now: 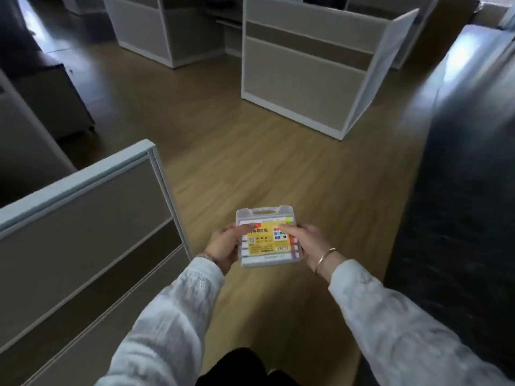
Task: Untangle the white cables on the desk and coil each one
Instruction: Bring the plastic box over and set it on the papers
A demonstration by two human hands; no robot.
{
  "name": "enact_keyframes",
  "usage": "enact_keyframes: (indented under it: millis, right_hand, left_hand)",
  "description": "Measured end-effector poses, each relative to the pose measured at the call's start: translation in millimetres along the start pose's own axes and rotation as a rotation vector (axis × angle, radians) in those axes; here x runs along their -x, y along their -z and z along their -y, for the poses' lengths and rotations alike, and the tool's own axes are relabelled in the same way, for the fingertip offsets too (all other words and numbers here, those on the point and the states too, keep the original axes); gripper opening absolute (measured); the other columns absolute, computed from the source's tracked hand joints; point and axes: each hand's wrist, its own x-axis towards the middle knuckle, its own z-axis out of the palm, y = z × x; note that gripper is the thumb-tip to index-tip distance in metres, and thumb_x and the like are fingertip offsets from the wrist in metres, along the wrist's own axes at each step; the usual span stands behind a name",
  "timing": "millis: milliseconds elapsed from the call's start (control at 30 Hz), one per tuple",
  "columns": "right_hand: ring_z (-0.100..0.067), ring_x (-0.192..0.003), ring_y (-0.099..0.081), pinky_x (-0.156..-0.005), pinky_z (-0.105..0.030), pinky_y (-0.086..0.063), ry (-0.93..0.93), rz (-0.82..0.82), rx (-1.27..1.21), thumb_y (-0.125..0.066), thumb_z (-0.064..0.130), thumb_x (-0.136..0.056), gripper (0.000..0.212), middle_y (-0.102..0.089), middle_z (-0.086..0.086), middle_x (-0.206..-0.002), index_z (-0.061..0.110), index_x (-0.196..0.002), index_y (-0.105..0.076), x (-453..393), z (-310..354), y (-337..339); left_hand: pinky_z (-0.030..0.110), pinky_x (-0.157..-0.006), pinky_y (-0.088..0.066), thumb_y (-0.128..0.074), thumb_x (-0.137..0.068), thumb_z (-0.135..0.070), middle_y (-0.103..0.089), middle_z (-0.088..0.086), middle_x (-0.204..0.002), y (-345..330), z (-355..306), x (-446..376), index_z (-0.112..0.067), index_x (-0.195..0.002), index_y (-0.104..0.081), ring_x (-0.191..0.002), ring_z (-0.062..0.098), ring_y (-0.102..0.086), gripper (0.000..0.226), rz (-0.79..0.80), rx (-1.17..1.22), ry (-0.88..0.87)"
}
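The person stood in an aisle between office cubicles, and no white cable or working desk showed anywhere in view, so the untangling had not begun; where the cables lay could not be told. Both hands held a clear plastic marker case (268,238) with a yellow label at waist height. The left hand (223,246) gripped its left edge, thumb curled over the top; the right hand (302,240) gripped the right edge the same way, so each grip was closed on the case. By my judgement, the next move called for setting the case down and reaching the desk that holds the cables. The wooden floor (250,151) ahead lay open, with a cubicle partition (83,218) close on the left, another cubicle (312,68) ahead, and a dark blurred surface (459,190) on the right narrowing the passage.
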Motion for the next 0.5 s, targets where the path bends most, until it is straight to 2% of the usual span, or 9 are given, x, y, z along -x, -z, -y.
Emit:
enact_keyframes:
  millis: [100, 167, 400, 500]
  right_hand:
    - [-0.028, -0.084, -0.072, -0.080, -0.044, -0.057, -0.019, 0.062, 0.032, -0.074, 0.018, -0.080, 0.027, -0.074, -0.013, -0.090, 0.002, -0.100, -0.067, -66.5, 32.5, 1.3]
    - [-0.029, -0.084, -0.072, -0.081, -0.045, -0.057, -0.030, 0.112, 0.049, -0.074, 0.019, -0.080, 0.028, -0.074, -0.013, -0.090, 0.002, -0.101, -0.066, -114.3, 52.9, -1.4]
    - [-0.027, -0.083, -0.072, -0.068, -0.036, -0.060, -0.043, 0.234, 0.103, -0.073, 0.019, -0.081, 0.032, -0.074, -0.014, -0.091, 0.000, -0.105, -0.063, -281.5, 134.0, -46.1]
    - [-0.026, -0.081, -0.072, -0.063, -0.033, -0.059, -0.051, 0.285, 0.130, -0.072, 0.019, -0.082, 0.029, -0.074, -0.012, -0.089, 0.001, -0.104, -0.064, -341.3, 171.7, -73.2]
  left_hand:
    - [0.041, -0.072, -0.059, -0.073, -0.081, -0.013, -0.069, 0.024, -0.109, -7.1, -31.3, -46.4, 0.005, -0.123, -0.056, -0.101, 0.038, -0.067, 0.049, -0.081, 0.072, -0.019]
    - [0.041, -0.071, -0.059, -0.074, -0.081, -0.015, -0.069, 0.022, -0.108, -6.4, -52.9, -82.8, 0.004, -0.126, -0.052, -0.101, 0.037, -0.068, 0.054, -0.130, 0.100, -0.034]
    - [0.047, -0.075, -0.059, -0.074, -0.081, -0.013, -0.072, 0.019, -0.102, 19.2, -150.0, -212.4, 0.002, -0.122, -0.056, -0.093, 0.034, -0.070, 0.047, -0.295, 0.175, -0.097]
    - [0.044, -0.073, -0.059, -0.074, -0.080, -0.015, -0.073, 0.018, -0.101, 36.5, -197.5, -257.0, 0.000, -0.122, -0.055, -0.092, 0.033, -0.071, 0.049, -0.345, 0.201, -0.115]
